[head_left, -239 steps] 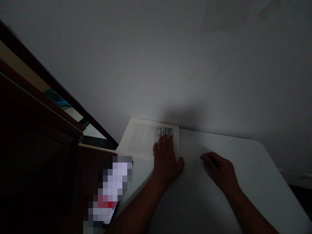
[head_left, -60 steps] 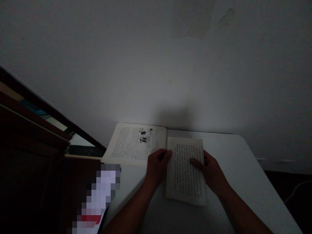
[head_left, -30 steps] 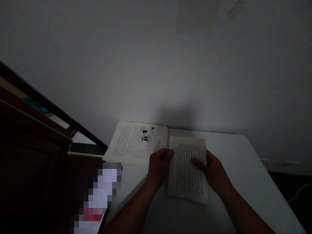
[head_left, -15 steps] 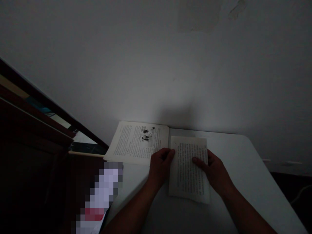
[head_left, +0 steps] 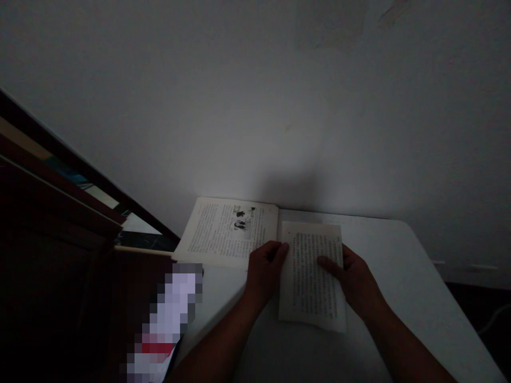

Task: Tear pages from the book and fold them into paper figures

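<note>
Pinching the page (head_left: 308, 295) by opposite edges, left hand (head_left: 264, 267) and right hand (head_left: 354, 275), both nearly closed, seem to keep it steady over the tabletop (head_left: 407, 282).

Pale surface (head_left: 399, 287), rounded at far right corner. Illustrated printed pages (head_left: 217, 229) lying flat at far left corner.

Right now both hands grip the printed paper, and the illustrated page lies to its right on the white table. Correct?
Wrong side: the head view shows the illustrated page left of the printed paper. The rest stands: left hand and right hand grip the printed paper.
</note>
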`<move>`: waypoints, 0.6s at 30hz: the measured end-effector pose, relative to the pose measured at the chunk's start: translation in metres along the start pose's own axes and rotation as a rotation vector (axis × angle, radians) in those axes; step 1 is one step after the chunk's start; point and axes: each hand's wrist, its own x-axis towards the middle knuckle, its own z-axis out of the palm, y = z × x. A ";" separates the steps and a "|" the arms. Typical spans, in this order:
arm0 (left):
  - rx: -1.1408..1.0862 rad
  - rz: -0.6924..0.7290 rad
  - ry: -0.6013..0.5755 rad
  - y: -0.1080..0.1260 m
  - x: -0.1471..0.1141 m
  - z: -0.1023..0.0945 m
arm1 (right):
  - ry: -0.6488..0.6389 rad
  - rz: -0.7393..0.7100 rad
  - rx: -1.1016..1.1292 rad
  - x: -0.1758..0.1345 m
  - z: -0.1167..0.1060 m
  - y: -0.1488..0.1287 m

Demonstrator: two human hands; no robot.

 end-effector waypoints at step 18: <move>-0.005 0.015 -0.009 -0.003 0.000 0.000 | -0.036 0.054 0.085 0.001 -0.002 0.001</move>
